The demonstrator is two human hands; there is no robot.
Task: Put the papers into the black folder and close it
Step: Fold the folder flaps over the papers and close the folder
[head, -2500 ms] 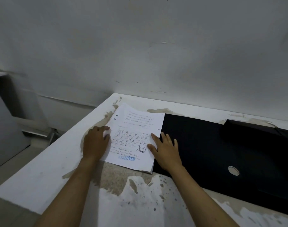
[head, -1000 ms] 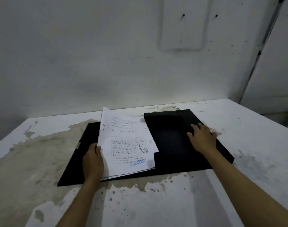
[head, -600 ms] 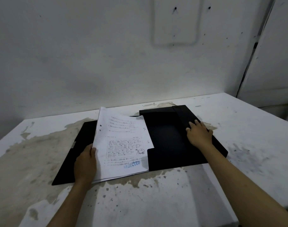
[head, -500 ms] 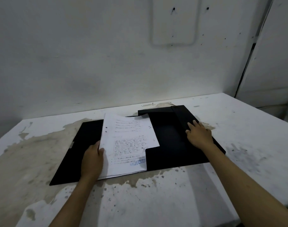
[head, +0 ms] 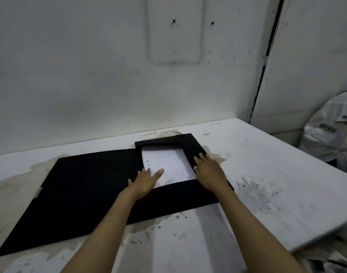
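Head view, the only one: the folder (head: 86, 194) is laid open flat on the table (head: 267, 174), its cover spread out to the left of the left hand (head: 145, 182). The papers (head: 168, 164) are seated in the right half of the folder, framed by three flaps: a far flap (head: 157, 142) beyond both hands, a side flap (head: 190, 148) under the right hand (head: 210, 172), and a near flap (head: 178, 192) between the wrists. The top sheet is seen between the two hands; its near edge is tucked under the near flap.

The left hand is laid flat, palm down, fingers spread, on the left edge of the papers and the black panel just beside it. Nothing is pinched by it. The right hand is likewise flat with fingers extended, pressed on the near end of the side flap, just right of the papers. Nothing is gripped by it either. The two hands are kept apart, with white sheet exposed between them.

The cover is not yet folded over. Print on the sheet is too blurred to be read.

The table surface is seen worn, with paint peeled near the forearms and beyond the right hand. A white-painted wall (head: 89, 75) is seen beyond the hands. At the far right, well apart from the right hand, part of another person in a white shirt (head: 334, 131) is seen.
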